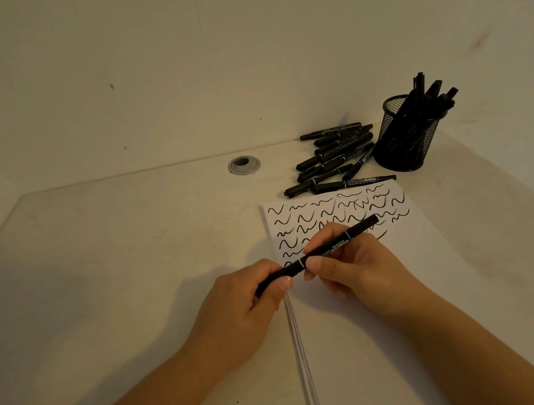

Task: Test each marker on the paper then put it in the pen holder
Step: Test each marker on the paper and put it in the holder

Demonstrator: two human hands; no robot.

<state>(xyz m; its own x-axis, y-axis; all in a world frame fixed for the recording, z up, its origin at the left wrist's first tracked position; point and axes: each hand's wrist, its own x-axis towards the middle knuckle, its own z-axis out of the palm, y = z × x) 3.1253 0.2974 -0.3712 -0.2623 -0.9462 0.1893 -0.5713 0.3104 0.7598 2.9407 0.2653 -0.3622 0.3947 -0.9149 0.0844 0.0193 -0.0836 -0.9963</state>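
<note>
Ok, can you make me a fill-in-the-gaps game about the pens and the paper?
1. Both hands hold one black ____ marker pen.
2. The white sheet of paper is covered in black ____.
3. The black mesh pen holder stands to the ____ of the loose pile of markers.

Missing words: capped; squiggles; right

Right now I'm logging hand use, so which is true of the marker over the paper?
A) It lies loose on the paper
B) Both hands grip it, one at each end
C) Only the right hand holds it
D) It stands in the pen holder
B: the left hand grips the marker at its near end and the right hand grips its barrel, above the paper.
</note>
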